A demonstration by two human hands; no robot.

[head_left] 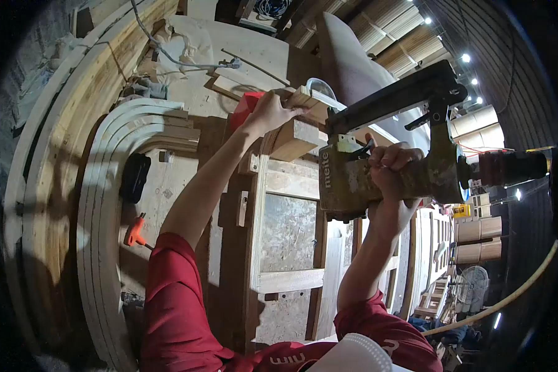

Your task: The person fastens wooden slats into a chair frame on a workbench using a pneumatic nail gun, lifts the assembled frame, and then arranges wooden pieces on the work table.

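Observation:
My right hand [390, 161] is wrapped around the handle of a pneumatic nail gun [347, 180] marked "meite", a finger up by its trigger. The gun is held up over the right part of the wooden frame [291, 281], its long dark magazine stretching along the top. My left hand [273, 113] grips the end of a wooden strip [316, 106], the thumb along its near side. Just below that hand a square wood block [296, 140] juts out. A red object [245, 110] sits partly hidden behind my left wrist. Where the nail gun's nose meets the wood, I cannot make out.
Curved laminated wood pieces [96, 204] stand at the left beside a black case [135, 178] and an orange-handled tool [136, 230]. A grey hose [167, 59] lies at the upper left. A yellow hose [508, 299] curves at the lower right, near a fan [473, 284].

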